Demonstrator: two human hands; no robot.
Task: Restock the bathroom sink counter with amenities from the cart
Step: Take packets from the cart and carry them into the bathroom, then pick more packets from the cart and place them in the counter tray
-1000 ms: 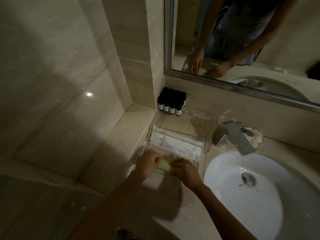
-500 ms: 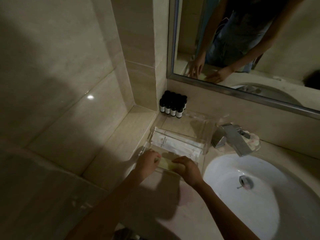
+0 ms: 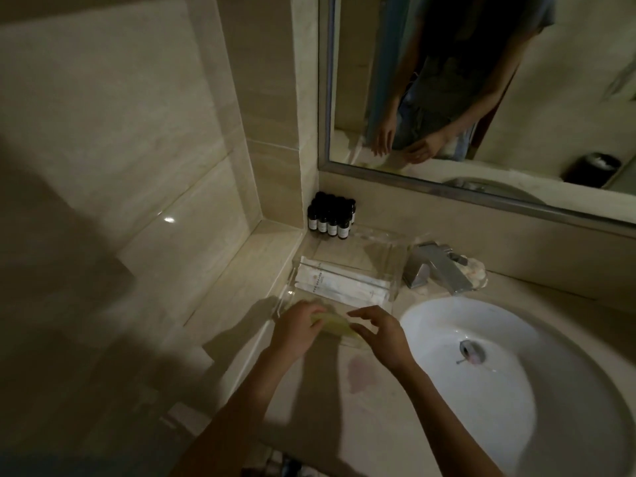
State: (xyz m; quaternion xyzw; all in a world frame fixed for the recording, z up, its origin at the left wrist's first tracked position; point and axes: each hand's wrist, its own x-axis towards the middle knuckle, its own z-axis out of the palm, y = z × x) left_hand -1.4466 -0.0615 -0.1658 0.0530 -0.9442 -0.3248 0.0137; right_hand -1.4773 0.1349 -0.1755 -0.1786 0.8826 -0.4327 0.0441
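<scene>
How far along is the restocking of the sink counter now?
Done: dark bottles stand in the corner, and white packets lie in the clear tray. In hand: the left hand grips a pale yellow packet over the tray's front section, the right hand open at its other end. Left: setting it down; the cart is out of view.

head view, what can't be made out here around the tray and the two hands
All in the head view:
- the pale packet: the left hand covers its left end; in the dim light, no print is readable.
- the right hand: unclear whether it pinches the packet or only touches it.
- labels on the bottles, print on the sachets: too small.
- the item behind the tap: half hidden, blurred.
- the cart: outside the frame.
</scene>
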